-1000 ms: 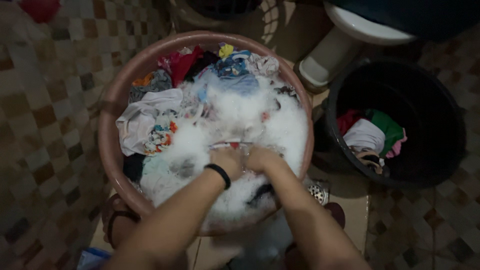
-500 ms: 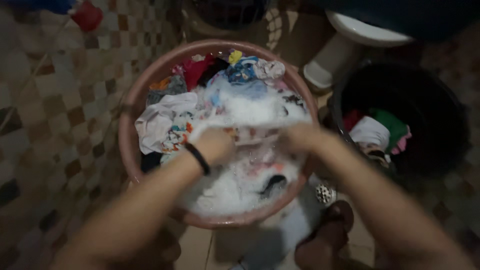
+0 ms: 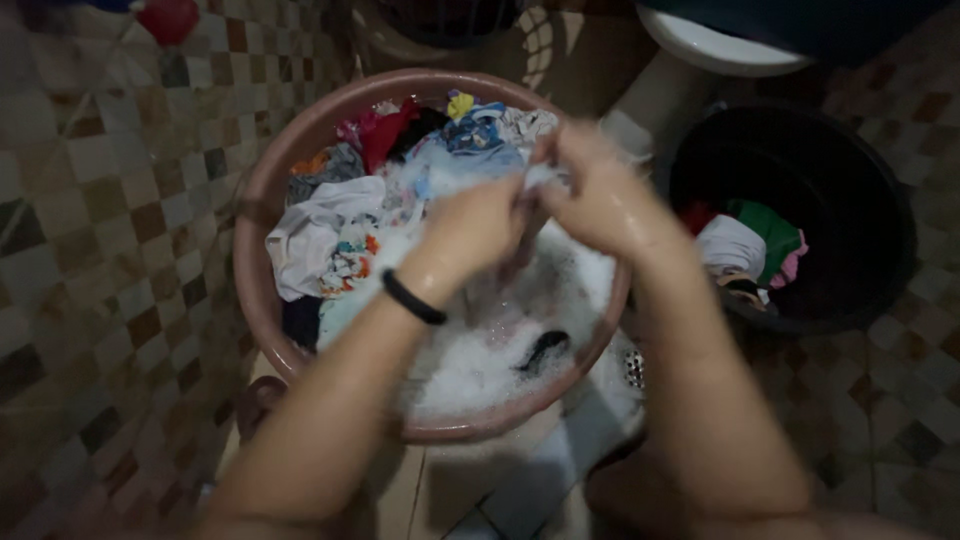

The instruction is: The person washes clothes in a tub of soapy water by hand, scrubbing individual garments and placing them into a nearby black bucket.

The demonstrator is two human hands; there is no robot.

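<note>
A large brown plastic basin [image 3: 262,200] sits on the floor, filled with white foam and several coloured clothes. My left hand [image 3: 470,228], with a black band on the wrist, and my right hand [image 3: 598,195] are raised above the suds, pressed together and shut on a wet, foamy piece of cloth [image 3: 532,180]. A white garment [image 3: 310,235] with a patterned piece beside it lies at the basin's left side. Red, blue and yellow clothes are bunched at the far rim.
A black bucket [image 3: 870,190] at the right holds white, green and pink clothes. A white toilet base [image 3: 690,60] stands behind it. Checkered tiles cover the floor and left wall. A floor drain [image 3: 633,368] sits by the basin.
My hands have lifted out of the foam and moved toward the basin's far right, pulling a soapy cloth up with them. The view has shifted closer.
</note>
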